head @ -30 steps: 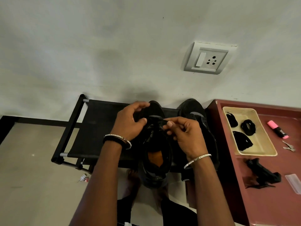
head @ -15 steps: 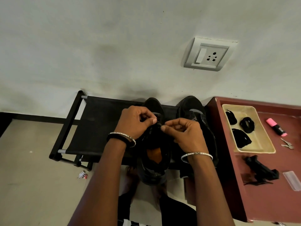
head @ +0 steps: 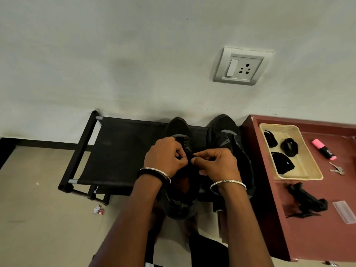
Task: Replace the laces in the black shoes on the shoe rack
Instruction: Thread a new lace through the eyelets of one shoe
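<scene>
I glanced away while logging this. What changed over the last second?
The left hand, fingers arched open a second ago, has closed onto the black lace beside the right hand, which kept pinching it. The shoe under them, shoe rack and tray stayed put.

Shot from a single wide-angle camera worn on the head, close above the work. Faces forward and steeply down toward the pale plastered wall (head: 134, 54). Takes in the low black fabric-and-tube shoe rack (head: 119, 155) at centre and the dark red wooden side table (head: 317, 243) along the right edge. Holds the left hand (head: 165, 157) and right hand (head: 217, 162) near mid-frame, both pinching a thin black shoelace (head: 189, 156), forearms entering from the bottom edge. Bends straight lines at the borders.
</scene>
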